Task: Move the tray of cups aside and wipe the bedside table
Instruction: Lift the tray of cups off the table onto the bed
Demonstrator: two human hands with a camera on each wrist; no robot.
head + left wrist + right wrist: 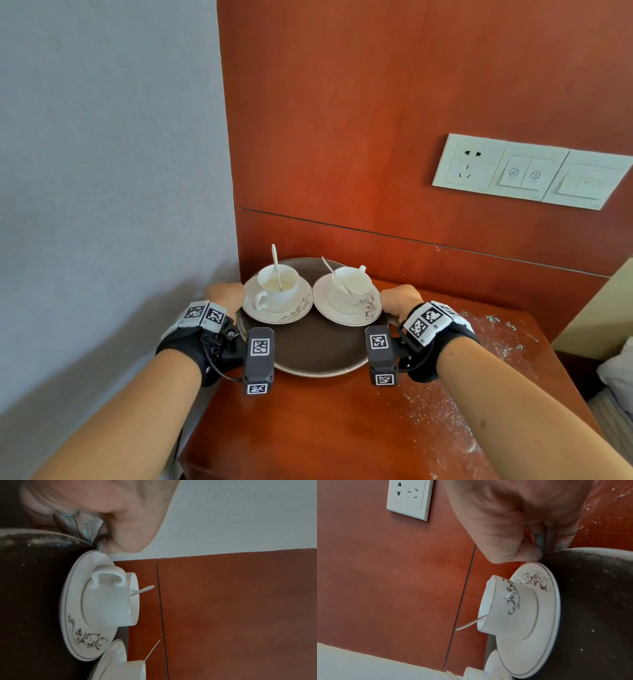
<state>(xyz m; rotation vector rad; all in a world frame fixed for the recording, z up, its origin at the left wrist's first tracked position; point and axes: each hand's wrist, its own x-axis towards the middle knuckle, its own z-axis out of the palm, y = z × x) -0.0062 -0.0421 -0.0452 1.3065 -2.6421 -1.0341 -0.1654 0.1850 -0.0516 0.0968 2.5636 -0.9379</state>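
The round brown tray (315, 349) sits on the bedside table (342, 428) between both hands. The left hand (224, 294) grips its left edge, the right hand (399, 299) grips its right edge. Two cups (278, 284) ride on it. The fingertips are hidden under the rim

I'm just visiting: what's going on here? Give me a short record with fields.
Left hand: grips left rim of the round dark brown tray
Right hand: grips the tray's right rim
On tray: two white cups on saucers, a spoon in each
Reddish wooden bedside table: white crumbs scattered on its right side
Wiping: not yet begun
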